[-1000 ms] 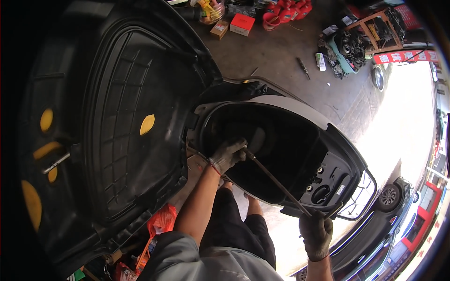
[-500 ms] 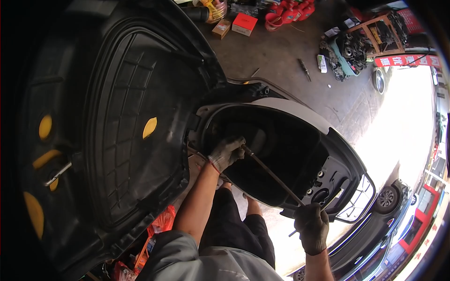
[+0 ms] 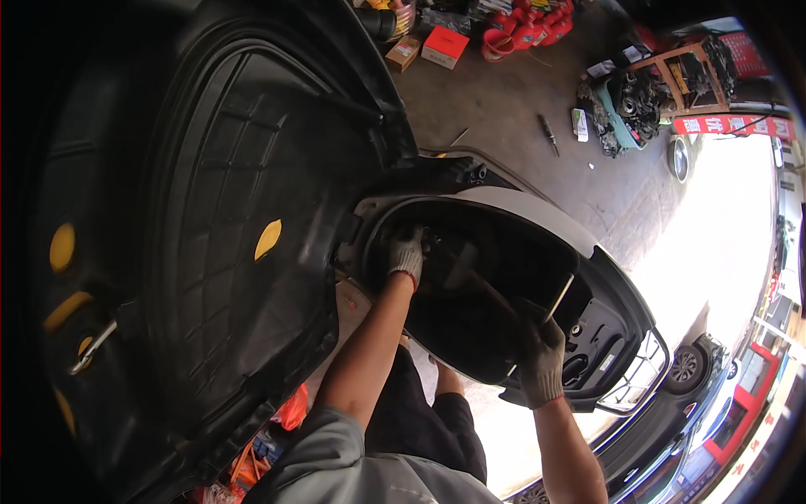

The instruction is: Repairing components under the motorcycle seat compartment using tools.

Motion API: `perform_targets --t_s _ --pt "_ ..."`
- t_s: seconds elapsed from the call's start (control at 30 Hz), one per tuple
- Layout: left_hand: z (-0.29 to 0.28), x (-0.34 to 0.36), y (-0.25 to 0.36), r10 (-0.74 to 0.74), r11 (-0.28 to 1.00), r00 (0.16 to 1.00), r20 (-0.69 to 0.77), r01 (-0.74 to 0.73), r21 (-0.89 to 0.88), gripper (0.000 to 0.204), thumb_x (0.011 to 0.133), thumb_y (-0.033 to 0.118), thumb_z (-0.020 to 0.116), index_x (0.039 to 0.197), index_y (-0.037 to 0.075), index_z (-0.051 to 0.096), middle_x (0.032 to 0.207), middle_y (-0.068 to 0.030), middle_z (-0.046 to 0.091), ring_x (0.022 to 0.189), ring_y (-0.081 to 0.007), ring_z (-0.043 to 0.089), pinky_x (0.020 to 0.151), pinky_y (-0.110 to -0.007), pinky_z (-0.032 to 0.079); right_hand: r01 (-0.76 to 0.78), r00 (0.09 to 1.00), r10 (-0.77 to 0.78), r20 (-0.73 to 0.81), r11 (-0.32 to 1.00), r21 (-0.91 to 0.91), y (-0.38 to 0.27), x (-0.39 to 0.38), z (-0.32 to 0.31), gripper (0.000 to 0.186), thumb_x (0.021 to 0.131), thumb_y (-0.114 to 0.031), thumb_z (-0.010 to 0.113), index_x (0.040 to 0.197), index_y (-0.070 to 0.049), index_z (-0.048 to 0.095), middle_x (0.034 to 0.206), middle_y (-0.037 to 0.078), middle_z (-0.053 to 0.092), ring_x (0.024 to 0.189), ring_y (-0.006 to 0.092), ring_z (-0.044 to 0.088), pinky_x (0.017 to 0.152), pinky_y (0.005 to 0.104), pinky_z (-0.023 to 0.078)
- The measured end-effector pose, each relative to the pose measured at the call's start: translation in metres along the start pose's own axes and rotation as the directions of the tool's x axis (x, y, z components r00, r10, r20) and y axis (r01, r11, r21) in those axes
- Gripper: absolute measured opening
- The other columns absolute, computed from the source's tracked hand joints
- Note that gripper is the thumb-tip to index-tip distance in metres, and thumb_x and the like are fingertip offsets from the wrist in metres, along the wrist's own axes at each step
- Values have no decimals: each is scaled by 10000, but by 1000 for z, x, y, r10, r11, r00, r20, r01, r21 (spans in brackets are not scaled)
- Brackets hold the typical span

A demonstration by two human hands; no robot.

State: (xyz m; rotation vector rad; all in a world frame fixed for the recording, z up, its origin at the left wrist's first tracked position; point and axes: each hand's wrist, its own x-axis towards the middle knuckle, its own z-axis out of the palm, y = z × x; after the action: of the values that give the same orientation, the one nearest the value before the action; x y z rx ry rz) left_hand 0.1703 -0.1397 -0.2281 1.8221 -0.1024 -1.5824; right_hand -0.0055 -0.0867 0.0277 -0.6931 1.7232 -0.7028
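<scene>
A T-handle socket wrench [image 3: 497,299] slants down into the dark storage compartment [image 3: 512,227] of a scooter with a raised seat [image 3: 227,193]. My right hand [image 3: 541,361], in a dirty knit work glove, is closed around the wrench at its crossbar, and the bar's bright end sticks out above the fingers. Deep at the compartment's left side, my gloved left hand [image 3: 406,255] is closed at the wrench's lower end. Shadow hides most of its fingertips and whatever the socket meets.
The seat's black underside, with yellow pads [image 3: 268,240], fills the left. Metal rack bars [image 3: 646,357] edge the scooter's tail. Beyond lie a red box [image 3: 444,47], red bottles [image 3: 529,29], a tool [image 3: 548,134] and a teal bin [image 3: 620,122] of parts. Parked cars [image 3: 684,370] stand at right.
Both hands have moved the wrench deeper into the compartment, the left hand going down into shadow. My right hand has shifted up and left, and the crossbar has turned into clear view.
</scene>
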Motion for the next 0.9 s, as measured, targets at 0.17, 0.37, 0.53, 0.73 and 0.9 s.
perform_targets --t_s 0.17,0.37,0.53,0.73,0.9 --pt "-3 71 -49 662 494 746 -68 -366 788 318 956 329 492 1018 65 658 933 -107 699 810 -248 678 684 -382 523 -114 993 113 45 993 14 -8 46 37 286 952 -231 578 1135 -16 626 889 47 652 698 90 604 540 223 486" --pt "0 109 -39 456 101 867 202 -276 956 302 936 256 467 1014 85 703 981 -138 702 874 -292 686 739 -432 531 -164 984 161 69 986 37 3 79 71 263 948 -219 574 1118 -22 613 800 72 645 597 123 595 500 241 466" --pt "26 129 -56 462 -421 714 526 -346 839 233 872 169 521 886 118 748 884 -95 720 817 -274 698 717 -418 542 -149 989 148 11 989 19 23 102 66 280 952 -234 563 1123 -18 611 772 89 643 563 128 585 502 247 467" --pt "9 148 -65 378 -446 765 521 -343 827 267 877 162 496 970 94 738 985 -115 709 926 -271 677 807 -434 506 -150 989 150 13 988 -28 23 100 80 298 962 -248 542 1134 -13 608 775 97 644 549 128 573 495 244 458" --pt "16 135 -61 320 -570 730 604 -361 738 273 873 156 492 984 93 734 984 -124 708 923 -279 672 820 -446 497 -73 996 78 51 993 -95 26 99 77 296 966 -252 530 1119 -9 607 777 82 640 567 119 581 515 246 470"
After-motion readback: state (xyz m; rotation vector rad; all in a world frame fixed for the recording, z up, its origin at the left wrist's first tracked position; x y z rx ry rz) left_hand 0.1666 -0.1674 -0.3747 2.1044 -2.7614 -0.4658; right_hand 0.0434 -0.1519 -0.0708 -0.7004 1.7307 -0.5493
